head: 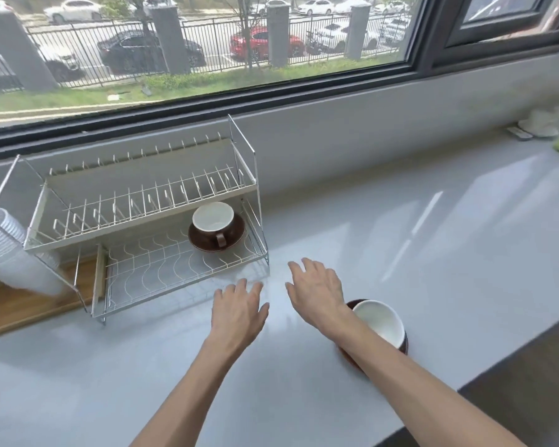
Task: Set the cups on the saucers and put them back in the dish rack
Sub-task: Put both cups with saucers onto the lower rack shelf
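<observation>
The fingers (299,269) of both hands are straight and loosely spread, holding nothing, palms down just above the pale grey glossy surface (433,253). The task's things come in two sets. One brown ceramic cup with a white inside (213,217) already stands upright on its round brown saucer (236,235) at the right end of the lower shelf of the two-tier white wire dish rack (142,201), handle turned toward the person; that set looks finished. The second brown cup with a white inside (380,321) sits on the surface well to the right of the rack, close against the right forearm, with what seems to be a second brown saucer (347,356) under it, though the arm hides most of that and I cannot tell how squarely the cup rests. It likely waits there because it is the next set to carry across; the lower shelf has free room left of the stored set. The left hand (239,312) hovers just in front of the rack's lower front edge, and the right hand (317,293) lies beside it, a little farther forward, both arms stretched out from the bottom of the view and angled toward each other. With both hands free and near the rack, my judgement is that the next move is a reach back to the right for the remaining set. Left of the rack lies a stack of clear plastic cups (4,240) on a wooden board (29,304), and a wide window (191,43) runs behind.
</observation>
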`<state>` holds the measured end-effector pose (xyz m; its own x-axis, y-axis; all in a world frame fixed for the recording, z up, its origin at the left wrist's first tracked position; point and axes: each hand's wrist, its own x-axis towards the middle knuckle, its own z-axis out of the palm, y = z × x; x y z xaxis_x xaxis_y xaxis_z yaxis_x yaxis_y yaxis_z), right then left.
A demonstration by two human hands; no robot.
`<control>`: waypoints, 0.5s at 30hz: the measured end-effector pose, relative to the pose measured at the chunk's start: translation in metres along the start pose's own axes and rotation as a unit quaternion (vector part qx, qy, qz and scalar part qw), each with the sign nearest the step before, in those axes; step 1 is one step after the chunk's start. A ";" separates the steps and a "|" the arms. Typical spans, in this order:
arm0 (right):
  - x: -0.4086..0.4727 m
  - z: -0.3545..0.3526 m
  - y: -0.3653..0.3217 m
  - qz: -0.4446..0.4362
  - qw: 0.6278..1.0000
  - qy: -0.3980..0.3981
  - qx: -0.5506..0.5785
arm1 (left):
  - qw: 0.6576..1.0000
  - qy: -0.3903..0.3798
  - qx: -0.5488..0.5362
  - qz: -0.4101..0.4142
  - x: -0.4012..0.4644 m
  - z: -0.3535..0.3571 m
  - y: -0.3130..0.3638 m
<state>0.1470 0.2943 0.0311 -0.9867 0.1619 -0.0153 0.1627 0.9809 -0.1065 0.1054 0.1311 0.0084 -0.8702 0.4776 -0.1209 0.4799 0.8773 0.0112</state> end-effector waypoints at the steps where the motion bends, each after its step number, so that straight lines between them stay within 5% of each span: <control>1: -0.009 0.003 0.009 0.011 1.000 0.013 0.001 | 1.000 0.018 0.012 0.015 -0.003 0.005 0.006; 7: -0.059 0.016 0.057 0.112 0.992 0.039 0.044 | 0.996 0.065 -0.025 0.050 -0.013 0.018 0.046; 15: -0.106 0.025 0.105 0.240 0.963 0.015 0.119 | 0.961 0.025 -0.276 0.011 -0.028 0.021 0.117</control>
<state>0.2689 0.3775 -0.0036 -0.7968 0.5974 -0.0910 0.5914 0.7401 -0.3200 0.1881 0.2192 -0.0074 -0.8711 0.4865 -0.0670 0.3788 0.7524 0.5389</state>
